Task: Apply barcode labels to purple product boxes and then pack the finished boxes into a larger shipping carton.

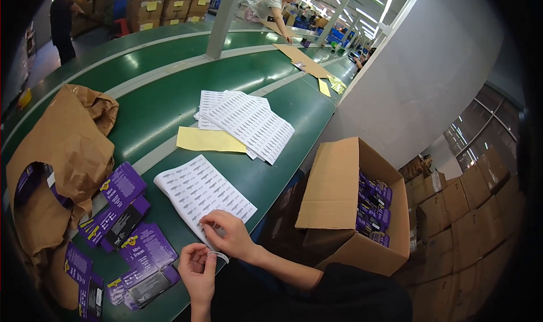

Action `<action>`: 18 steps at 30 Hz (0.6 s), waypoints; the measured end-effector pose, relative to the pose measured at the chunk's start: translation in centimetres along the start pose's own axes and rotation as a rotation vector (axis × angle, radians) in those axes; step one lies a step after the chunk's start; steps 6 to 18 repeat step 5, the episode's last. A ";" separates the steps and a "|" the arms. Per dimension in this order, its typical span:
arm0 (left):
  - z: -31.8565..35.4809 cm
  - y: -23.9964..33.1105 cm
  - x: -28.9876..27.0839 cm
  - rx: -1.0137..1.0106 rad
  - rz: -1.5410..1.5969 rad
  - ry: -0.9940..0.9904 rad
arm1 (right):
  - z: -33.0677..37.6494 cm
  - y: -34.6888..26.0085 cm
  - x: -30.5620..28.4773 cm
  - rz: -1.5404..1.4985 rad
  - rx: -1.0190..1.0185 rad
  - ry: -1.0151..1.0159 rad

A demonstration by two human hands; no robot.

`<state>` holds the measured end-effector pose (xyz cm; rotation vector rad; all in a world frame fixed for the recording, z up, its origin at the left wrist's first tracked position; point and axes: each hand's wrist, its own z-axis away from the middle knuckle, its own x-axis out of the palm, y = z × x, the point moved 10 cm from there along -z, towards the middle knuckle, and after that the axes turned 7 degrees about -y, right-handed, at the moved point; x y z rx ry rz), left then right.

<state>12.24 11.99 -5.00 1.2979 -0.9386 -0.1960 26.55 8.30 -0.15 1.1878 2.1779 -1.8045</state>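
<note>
My left hand is at the table's near edge with its fingers curled. A narrow, curved white strip sticks out at its thumb and seems pinched there. Just above it, my right hand is closed, thumb and fingertips together over the near edge of a label sheet. What those fingertips hold, if anything, is too small to make out. The sheet, printed with rows of small labels, lies partly folded over on the green table. Purple printed flat boxes lie left of my hands, some overlapping.
More label sheets and a yellow paper lie farther up the table. Torn brown paper wraps purple boxes at left. An open carton holding purple boxes stands at right. Across the line, a person reaches over cardboard.
</note>
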 end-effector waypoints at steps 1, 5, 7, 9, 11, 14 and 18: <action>0.1 -0.1 0.1 0.001 -0.006 -0.004 | -0.1 0.0 0.0 -0.005 -0.004 0.002; -0.2 0.0 -0.3 -0.003 -0.031 -0.002 | -0.4 0.0 0.3 -0.010 -0.006 0.001; -0.2 0.0 -0.3 -0.003 -0.031 -0.002 | -0.4 0.0 0.3 -0.010 -0.006 0.001; -0.2 0.0 -0.3 -0.003 -0.031 -0.002 | -0.4 0.0 0.3 -0.010 -0.006 0.001; -0.2 0.0 -0.3 -0.003 -0.031 -0.002 | -0.4 0.0 0.3 -0.010 -0.006 0.001; -0.2 0.0 -0.3 -0.003 -0.031 -0.002 | -0.4 0.0 0.3 -0.010 -0.006 0.001; -0.2 0.0 -0.3 -0.003 -0.031 -0.002 | -0.4 0.0 0.3 -0.010 -0.006 0.001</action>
